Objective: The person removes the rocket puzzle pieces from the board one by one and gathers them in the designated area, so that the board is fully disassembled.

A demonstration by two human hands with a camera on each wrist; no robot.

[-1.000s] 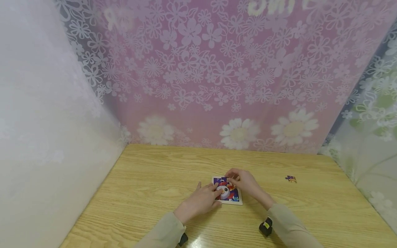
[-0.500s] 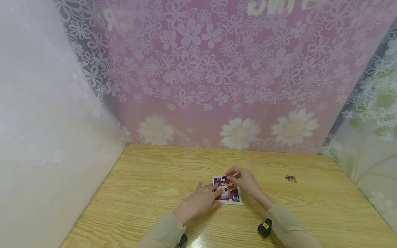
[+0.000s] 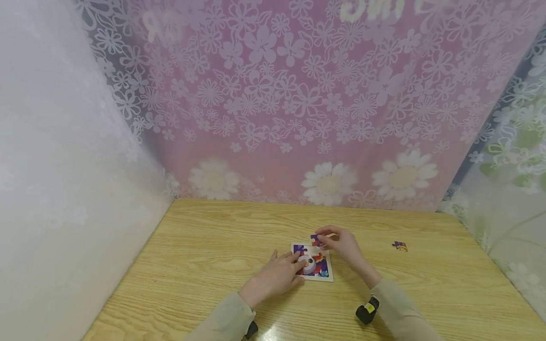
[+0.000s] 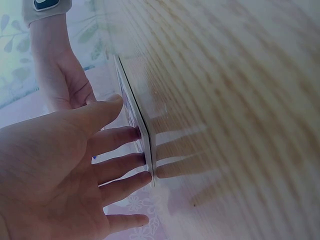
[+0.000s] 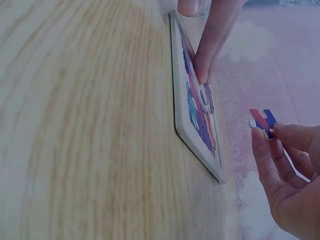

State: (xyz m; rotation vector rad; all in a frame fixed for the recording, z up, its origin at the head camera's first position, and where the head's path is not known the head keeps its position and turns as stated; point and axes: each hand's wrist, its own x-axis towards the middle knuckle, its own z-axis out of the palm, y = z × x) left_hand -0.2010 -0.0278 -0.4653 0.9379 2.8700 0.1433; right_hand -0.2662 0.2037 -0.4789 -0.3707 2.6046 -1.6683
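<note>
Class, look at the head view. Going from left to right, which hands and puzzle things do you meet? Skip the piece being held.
Left hand → puzzle board → right hand → loose piece.

Wood-grain table (image 3: 204, 237), pink floral curtain (image 3: 273, 104) (daisies low), whitish left-hand sheet (image 3: 64, 166).

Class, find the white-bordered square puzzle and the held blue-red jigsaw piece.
White-bordered square puzzle (image 3: 316, 266), head view: printed picture.
Held blue-red jigsaw piece (image 5: 263, 121), right wrist view: printed side.
</note>
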